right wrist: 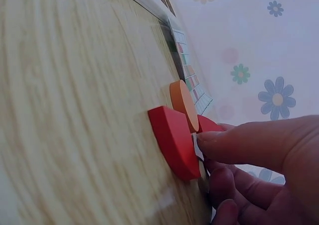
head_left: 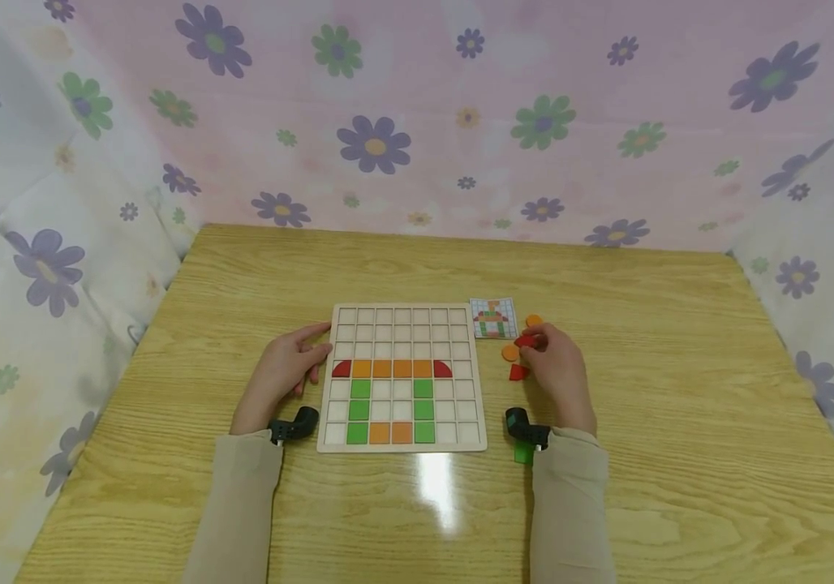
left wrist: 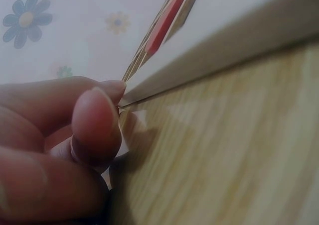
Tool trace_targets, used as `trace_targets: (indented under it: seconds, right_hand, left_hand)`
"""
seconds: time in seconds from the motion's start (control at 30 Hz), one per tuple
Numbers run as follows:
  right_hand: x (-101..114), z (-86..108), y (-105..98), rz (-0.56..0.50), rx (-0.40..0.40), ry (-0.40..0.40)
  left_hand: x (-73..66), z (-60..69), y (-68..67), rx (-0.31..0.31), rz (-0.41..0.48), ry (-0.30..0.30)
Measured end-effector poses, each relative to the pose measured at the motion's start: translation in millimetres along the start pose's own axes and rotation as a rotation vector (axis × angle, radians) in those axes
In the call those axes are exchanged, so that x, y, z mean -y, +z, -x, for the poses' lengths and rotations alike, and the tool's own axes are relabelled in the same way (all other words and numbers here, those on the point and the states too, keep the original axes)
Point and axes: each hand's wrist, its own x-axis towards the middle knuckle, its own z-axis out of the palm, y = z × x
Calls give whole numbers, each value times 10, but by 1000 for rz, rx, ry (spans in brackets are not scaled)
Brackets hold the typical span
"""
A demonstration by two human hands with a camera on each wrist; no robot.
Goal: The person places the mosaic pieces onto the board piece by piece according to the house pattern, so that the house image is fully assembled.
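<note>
A wooden grid board (head_left: 402, 448) lies on the table, holding orange and green squares and two red quarter-circle pieces in its cells. At the board's left edge, my left hand (head_left: 281, 369) touches the side with its fingertips; in the left wrist view the fingers bend loosely beside the rim. My right hand (head_left: 561, 369) pinches a red quarter-circle piece (head_left: 525, 341) between thumb and fingers, right of the board. Close to that hand lie an orange disc (head_left: 509, 353), a second orange disc (head_left: 534, 320) and another red quarter-circle piece (right wrist: 174, 143).
A small pattern card (head_left: 493, 318) with a coloured grid picture lies by the board's upper right corner. Partly hidden under the right wrist camera is a green piece (head_left: 523, 453). Flowered cloth (head_left: 417, 122) stands behind the wooden table (head_left: 680, 405).
</note>
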Motion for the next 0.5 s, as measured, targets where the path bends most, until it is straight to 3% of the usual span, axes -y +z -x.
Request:
trace_targets:
  seconds: [0.5]
  right_hand:
    - [-13,19,-33,18,50,11]
  left_hand:
    - [-12,3,6,3,3,-10]
